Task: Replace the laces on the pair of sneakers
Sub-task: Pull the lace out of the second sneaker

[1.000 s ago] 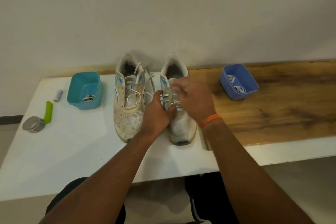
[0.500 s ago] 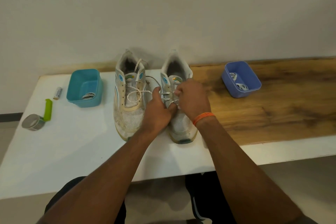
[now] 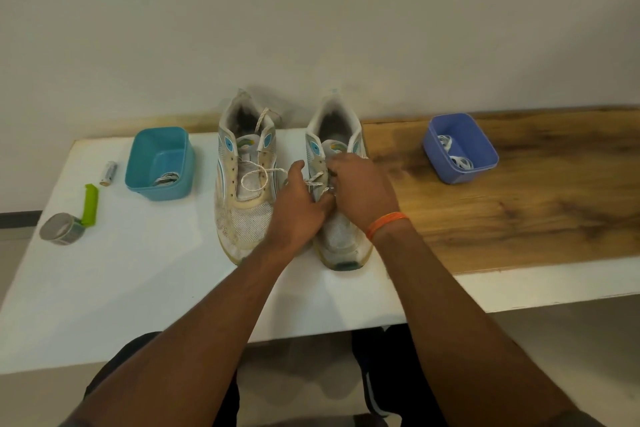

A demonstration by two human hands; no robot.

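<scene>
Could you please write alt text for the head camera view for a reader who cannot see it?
Both hands, left hand and right hand, work the lace on the right sneaker of a worn white pair on a table. The left sneaker carries a loosened lace, with a teal bin to the left and a blue bin to the right.

A white table [image 3: 145, 288] stands against the wall, its right part covered by a wooden board [image 3: 519, 218]. On the white surface lie a tape roll [image 3: 61, 229], a green clip [image 3: 90, 205], a battery [image 3: 108, 173], a teal tub [image 3: 160, 164] and two worn white sneakers [image 3: 244, 184] side by side, toes toward the near edge. A blue tub [image 3: 460, 148] holding white laces sits on the board.
</scene>
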